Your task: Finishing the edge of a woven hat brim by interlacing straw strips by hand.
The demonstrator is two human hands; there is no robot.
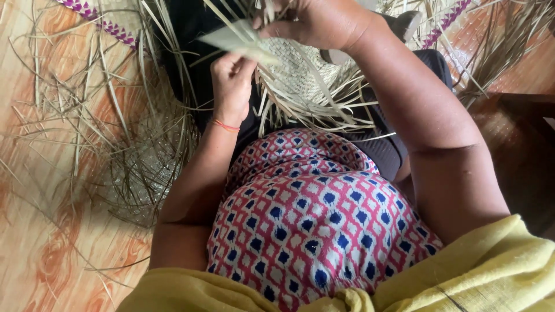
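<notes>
My left hand (231, 84) is closed around pale dried leaf strips (240, 41) just above my lap; an orange thread circles its wrist. My right hand (315, 22) is at the top of the view, its fingers pinching strips that rise from a partly woven straw piece (295, 75). That woven piece rests on my lap, with loose strip ends fanning out all around it. The fingertips of both hands are partly hidden by the strips.
Loose dried strips (87, 104) lie scattered over the wood-patterned floor (40, 242) at left. A woven mat edge with purple trim (107, 23) is at top left, another (442, 23) at top right. Dark wooden furniture (523, 133) stands at right.
</notes>
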